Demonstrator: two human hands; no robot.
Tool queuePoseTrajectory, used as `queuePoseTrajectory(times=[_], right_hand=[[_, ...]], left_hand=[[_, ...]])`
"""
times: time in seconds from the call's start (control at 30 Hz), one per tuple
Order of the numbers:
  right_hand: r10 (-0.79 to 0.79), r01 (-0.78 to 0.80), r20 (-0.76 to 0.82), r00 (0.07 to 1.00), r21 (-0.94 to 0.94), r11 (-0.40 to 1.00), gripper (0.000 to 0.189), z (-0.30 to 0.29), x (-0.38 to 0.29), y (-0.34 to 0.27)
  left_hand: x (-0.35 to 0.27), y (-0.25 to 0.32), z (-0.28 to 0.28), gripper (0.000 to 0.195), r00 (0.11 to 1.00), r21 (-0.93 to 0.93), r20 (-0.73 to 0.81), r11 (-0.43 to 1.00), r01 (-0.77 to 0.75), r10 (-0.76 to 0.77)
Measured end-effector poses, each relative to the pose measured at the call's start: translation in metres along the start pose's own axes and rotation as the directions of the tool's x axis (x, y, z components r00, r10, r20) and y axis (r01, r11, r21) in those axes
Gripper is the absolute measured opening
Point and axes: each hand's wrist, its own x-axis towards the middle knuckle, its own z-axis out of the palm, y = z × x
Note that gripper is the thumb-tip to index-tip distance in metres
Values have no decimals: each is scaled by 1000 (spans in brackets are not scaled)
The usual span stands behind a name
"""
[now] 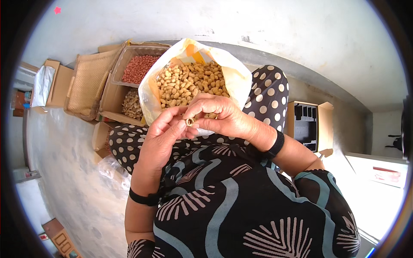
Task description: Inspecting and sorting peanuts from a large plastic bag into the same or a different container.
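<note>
A cracked peanut shell (189, 122) is pinched between the fingertips of both hands, its dark hollow facing up. My left hand (166, 125) grips it from the left with thumb and fingers. From the right, my right hand (217, 114) holds the same shell, its fingers curled over. Just beyond the hands, a white sack (237, 77) with its mouth rolled open rests between the knees. Many unshelled peanuts (190, 82) fill it. Whether a kernel sits in the held shell, I cannot tell.
Left of the sack, a clear plastic tub (117, 69) holds red peanut kernels (138, 69). Below it, a cardboard box (111, 101) contains empty shells (131, 104). A woven tray (88, 82) leans beside them. An open carton (305, 125) stands at right, and a plastic bag (113, 169) lies on the floor.
</note>
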Motion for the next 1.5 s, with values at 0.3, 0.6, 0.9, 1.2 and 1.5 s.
queuePoseTrajectory(times=[0.3, 0.6, 0.9, 1.2, 1.5], right_hand=[[31, -29, -41, 999, 67, 997, 23, -2, -5, 17], [-51, 51, -77, 996, 2, 999, 24, 0, 0, 24], [95, -92, 1, 995, 258, 962, 14, -5, -2, 28], [140, -114, -98, 985, 234, 965, 8, 3, -1, 28], [144, -131, -23, 989, 294, 947, 12, 6, 2, 20]], left_hand=[[14, -15, 9, 33, 989, -208, -145, 976, -59, 29], [23, -23, 1, 30, 985, -261, -160, 960, -102, 62], [27, -18, 11, 30, 989, -308, -143, 948, -73, 30], [25, -20, 10, 31, 992, -267, -125, 962, -55, 23], [21, -17, 9, 34, 996, -248, -91, 968, -40, 18]])
